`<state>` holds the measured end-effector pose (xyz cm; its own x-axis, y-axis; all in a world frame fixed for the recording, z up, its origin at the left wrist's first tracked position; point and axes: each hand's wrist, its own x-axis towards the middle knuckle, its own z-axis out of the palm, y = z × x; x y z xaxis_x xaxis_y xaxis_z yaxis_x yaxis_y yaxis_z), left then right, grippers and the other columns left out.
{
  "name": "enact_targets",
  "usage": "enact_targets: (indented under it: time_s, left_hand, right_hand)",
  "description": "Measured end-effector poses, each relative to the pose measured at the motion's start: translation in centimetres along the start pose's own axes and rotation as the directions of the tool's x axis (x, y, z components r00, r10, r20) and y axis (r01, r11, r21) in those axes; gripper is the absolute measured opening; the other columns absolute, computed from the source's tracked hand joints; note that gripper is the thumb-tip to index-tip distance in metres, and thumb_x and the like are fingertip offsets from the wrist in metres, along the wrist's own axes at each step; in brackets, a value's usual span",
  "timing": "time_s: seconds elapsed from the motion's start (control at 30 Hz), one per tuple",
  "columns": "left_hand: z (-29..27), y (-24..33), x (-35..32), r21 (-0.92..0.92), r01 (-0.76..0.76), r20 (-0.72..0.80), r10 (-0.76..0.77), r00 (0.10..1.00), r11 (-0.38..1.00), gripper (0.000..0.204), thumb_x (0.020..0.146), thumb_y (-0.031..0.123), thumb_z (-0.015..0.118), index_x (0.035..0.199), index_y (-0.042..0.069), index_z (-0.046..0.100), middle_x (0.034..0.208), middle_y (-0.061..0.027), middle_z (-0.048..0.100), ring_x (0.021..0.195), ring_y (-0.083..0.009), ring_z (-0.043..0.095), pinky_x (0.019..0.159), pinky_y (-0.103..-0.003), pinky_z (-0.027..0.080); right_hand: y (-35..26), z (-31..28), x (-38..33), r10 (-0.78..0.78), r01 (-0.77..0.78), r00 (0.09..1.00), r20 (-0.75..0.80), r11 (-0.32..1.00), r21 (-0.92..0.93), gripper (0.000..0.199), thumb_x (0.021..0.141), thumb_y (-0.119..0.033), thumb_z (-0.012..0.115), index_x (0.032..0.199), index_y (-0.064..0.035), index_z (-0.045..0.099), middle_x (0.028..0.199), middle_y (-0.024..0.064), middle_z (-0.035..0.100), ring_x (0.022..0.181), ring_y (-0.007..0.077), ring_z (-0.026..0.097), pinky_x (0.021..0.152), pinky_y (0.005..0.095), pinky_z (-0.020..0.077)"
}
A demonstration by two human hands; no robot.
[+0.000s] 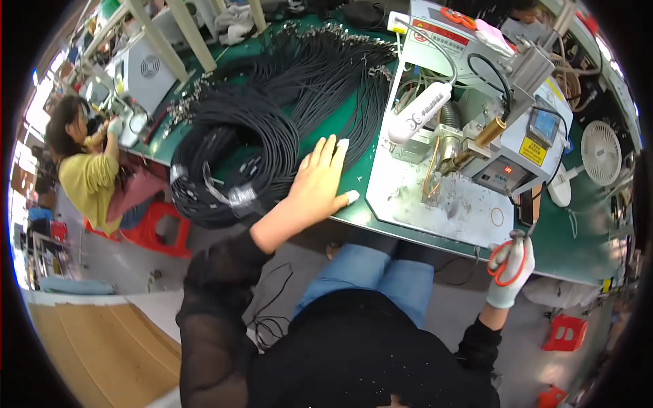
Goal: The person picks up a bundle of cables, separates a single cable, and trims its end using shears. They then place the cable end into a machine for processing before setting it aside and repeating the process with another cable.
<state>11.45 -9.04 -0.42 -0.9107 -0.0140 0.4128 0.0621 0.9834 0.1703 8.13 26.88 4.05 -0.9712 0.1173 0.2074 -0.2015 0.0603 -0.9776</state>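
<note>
My left hand (316, 178) reaches over the front of the green table (357, 178), fingers stretched out and nothing held. White covers sit on its thumb tip and one fingertip. Just beside it lies a large coil of black cables (272, 129), bound with clear wrap, and a fanned-out bundle of black cables (326, 95) with metal ends spreads behind. My right hand (511, 268), in a pale glove, is closed around red-handled scissors (500, 282) at the table's front edge, to the right of the metal base plate (408, 217).
A bench machine (449, 146) with a nozzle, hoses and a small screen (544, 126) stands on the plate. Farther right are a dark phone (526, 207) and a white fan (601, 153). Another person (88, 163) sits at the left on a red stool (160, 231). Red stools (566, 333) stand at lower right.
</note>
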Motion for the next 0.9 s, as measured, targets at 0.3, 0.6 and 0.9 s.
enact_targets:
  time_s: [0.3, 0.6, 0.9]
  left_hand:
    - [8.4, -5.9, 10.6, -0.084, 0.342, 0.374, -0.288, 0.881, 0.936, 0.030, 0.073, 0.016, 0.067, 0.097, -0.001, 0.065, 0.090, -0.0190, 0.065, 0.081, -0.0306, 0.064, 0.070, -0.034, 0.054]
    - [8.6, -5.4, 15.2, -0.301, 0.376, 0.556, -0.159, 0.816, 0.877, 0.022, 0.075, 0.023, 0.068, 0.077, 0.002, 0.062, 0.071, -0.0100, 0.063, 0.051, -0.0199, 0.059, 0.052, -0.029, 0.051]
    - [-3.1, -8.2, 17.3, -0.792, 0.377, 0.448, -0.037, 0.893, -0.480, 0.039, 0.095, 0.041, 0.046, 0.097, 0.003, 0.055, 0.059, 0.0035, 0.042, 0.046, -0.0051, 0.036, 0.043, -0.020, 0.030]
  right_hand:
    - [1.6, -0.3, -0.7, -0.094, 0.098, 0.993, 0.065, 0.993, -0.059, 0.019, 0.095, -0.013, 0.041, 0.097, 0.0034, 0.051, 0.049, 0.0018, 0.043, 0.039, 0.0095, 0.040, 0.053, 0.0238, 0.0458]
    - [2.5, -4.0, -1.4, -0.020, 0.019, 0.998, -0.051, 1.000, -0.007, 0.020, 0.095, -0.015, 0.042, 0.098, 0.0030, 0.050, 0.050, 0.0029, 0.045, 0.039, 0.0100, 0.040, 0.048, 0.0232, 0.0432]
    - [2.2, -4.0, -1.5, -0.010, 0.008, 0.998, -0.067, 1.000, -0.025, 0.018, 0.094, -0.014, 0.044, 0.097, 0.0032, 0.050, 0.050, 0.0028, 0.045, 0.038, 0.0092, 0.040, 0.041, 0.0215, 0.0362]
